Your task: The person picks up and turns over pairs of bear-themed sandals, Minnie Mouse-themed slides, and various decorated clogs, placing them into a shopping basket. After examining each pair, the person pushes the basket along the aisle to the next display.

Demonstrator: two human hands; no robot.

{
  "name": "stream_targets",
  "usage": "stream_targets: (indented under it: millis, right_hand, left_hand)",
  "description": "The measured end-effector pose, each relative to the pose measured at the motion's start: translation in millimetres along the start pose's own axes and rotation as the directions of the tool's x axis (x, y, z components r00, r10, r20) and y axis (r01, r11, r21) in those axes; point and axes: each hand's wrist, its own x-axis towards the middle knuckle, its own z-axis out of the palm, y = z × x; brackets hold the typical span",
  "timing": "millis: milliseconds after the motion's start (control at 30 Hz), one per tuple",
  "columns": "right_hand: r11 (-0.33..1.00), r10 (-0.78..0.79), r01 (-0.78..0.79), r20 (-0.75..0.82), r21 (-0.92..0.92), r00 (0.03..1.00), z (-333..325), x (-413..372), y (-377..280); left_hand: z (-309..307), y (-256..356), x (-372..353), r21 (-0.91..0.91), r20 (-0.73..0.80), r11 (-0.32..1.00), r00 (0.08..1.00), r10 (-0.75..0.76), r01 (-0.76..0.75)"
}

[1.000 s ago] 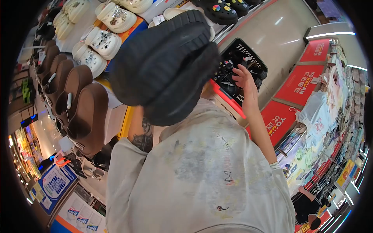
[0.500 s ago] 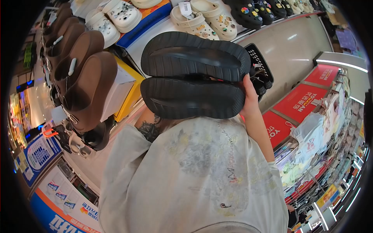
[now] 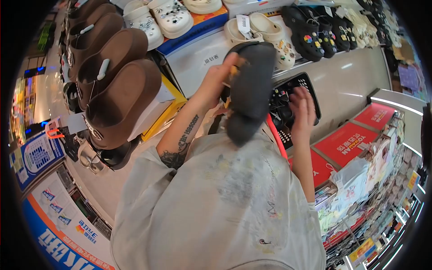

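My left hand [image 3: 217, 81] grips a pair of black shoes [image 3: 252, 90] near their upper end, the pair turned lengthwise in front of my shirt and slightly blurred. One thick sole faces right and upward; small orange-yellow pieces show beside my fingers. To the right of the shoes, my right hand [image 3: 303, 110] is raised with its fingers apart, touching nothing. It is over the edge of a black basket [image 3: 310, 85] that holds dark shoes with small charms. A red handle [image 3: 275, 135] runs beside the black pair.
Brown clogs [image 3: 128, 85] hang in a row at the left. White clogs [image 3: 171, 18], cream clogs [image 3: 265, 27] and black clogs [image 3: 306, 38] line the shelf ahead. Red panels [image 3: 348, 139] and hanging clothes [image 3: 351, 180] stand at the right.
The black shoes have turned from lying crosswise, soles up, to lengthwise. My right hand has let go of them and moved right. My left hand has come into view, holding them.
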Motion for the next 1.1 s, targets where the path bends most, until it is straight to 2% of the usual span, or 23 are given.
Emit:
stream_targets:
  millis: [33,67,100,133,167,200,233,267,333,367,400,467,500,533,600,633,667,733,800,867,1000,1033,1100]
  right_hand:
    - [0.987,-0.148,0.148,-0.003,-0.067,0.989,-4,9,-4]
    - [0.948,-0.291,0.289,0.002,-0.133,0.957,-8,17,-9]
    - [0.949,-0.287,0.286,0.013,-0.135,0.958,-5,19,-23]
    - [0.938,-0.27,0.294,0.142,-0.183,0.952,-1,19,-45]
    - [0.924,-0.243,0.306,0.266,-0.229,0.933,4,21,-65]
    - [0.663,-0.473,0.646,0.457,-0.378,0.753,19,31,-80]
    - [0.684,-0.333,0.606,0.565,-0.407,0.755,38,32,-92]
    - [0.695,-0.181,0.567,0.656,-0.442,0.733,56,31,-99]
    - [0.508,-0.184,0.715,0.749,-0.481,0.636,85,42,-75]
    - [0.432,-0.136,0.746,0.781,-0.507,0.609,94,48,-56]
    - [0.432,-0.129,0.749,0.787,-0.502,0.603,100,54,-46]
    - [0.494,-0.028,0.744,0.847,-0.45,0.531,112,64,-31]
    - [0.499,0.058,0.728,0.856,-0.471,0.514,118,66,-26]
    - [0.495,0.071,0.729,0.858,-0.473,0.509,123,68,-22]
    - [0.433,0.209,0.72,0.837,-0.543,0.506,132,72,-14]
    - [0.423,0.217,0.729,0.842,-0.538,0.494,134,77,-8]
    - [0.421,0.213,0.74,0.85,-0.525,0.482,136,83,0]
    - [0.413,0.21,0.76,0.865,-0.502,0.456,141,93,9]
    - [0.438,0.032,0.789,0.884,-0.432,0.466,146,98,14]
    - [0.412,-0.002,0.812,0.89,-0.414,0.456,155,99,15]
    - [0.313,-0.082,0.865,0.896,-0.392,0.436,170,103,31]
    - [0.313,-0.092,0.864,0.893,-0.394,0.44,171,104,31]
    - [0.324,-0.143,0.863,0.882,-0.388,0.45,167,100,29]
  left_hand:
    - [9,12,-8,0.278,0.038,0.952,0.991,0.126,-0.132]
    - [16,16,-15,0.526,0.107,0.812,0.967,0.23,-0.251]
    - [20,11,-15,0.665,0.122,0.655,0.917,0.379,-0.359]
    - [24,20,-21,0.892,0.083,0.389,0.929,0.361,-0.231]
    - [31,24,-27,0.956,0.055,0.25,0.93,0.363,-0.154]
    - [37,24,-28,0.992,0.032,0.102,0.93,0.367,-0.074]
    - [33,19,-24,0.992,0.126,-0.061,0.881,0.456,-0.111]
    - [27,15,-21,0.993,0.122,-0.053,0.883,0.454,-0.11]
    - [14,13,-15,0.989,0.139,-0.106,0.911,0.389,-0.106]
    - [7,12,-14,0.992,0.116,-0.093,0.916,0.385,-0.086]
    - [1,13,-15,0.993,0.106,-0.084,0.916,0.387,-0.08]
    - [-13,15,-18,0.987,0.036,-0.159,0.969,0.243,0.003]
    - [-17,19,-22,0.99,0.03,-0.139,0.985,0.168,-0.006]
    - [-22,18,-23,0.992,0.026,-0.125,0.986,0.167,-0.005]
    - [-31,13,-24,0.995,0.052,-0.095,0.962,0.269,-0.027]
    - [-31,14,-23,0.987,0.073,-0.156,0.966,0.25,-0.034]
    - [-30,14,-22,0.99,0.064,-0.139,0.963,0.262,-0.028]
    - [-30,11,-17,0.985,0.014,-0.165,0.917,0.399,0.057]
    - [-39,5,-12,0.981,0.044,-0.189,0.885,0.463,0.05]
    - [-46,4,-8,0.969,0.091,-0.238,0.819,0.566,0.058]
    - [-59,3,5,0.958,-0.042,-0.205,0.806,0.59,0.2]
    - [-55,6,4,0.944,-0.104,-0.217,0.85,0.517,0.247]
    - [-54,2,5,0.935,-0.08,-0.249,0.833,0.548,0.253]
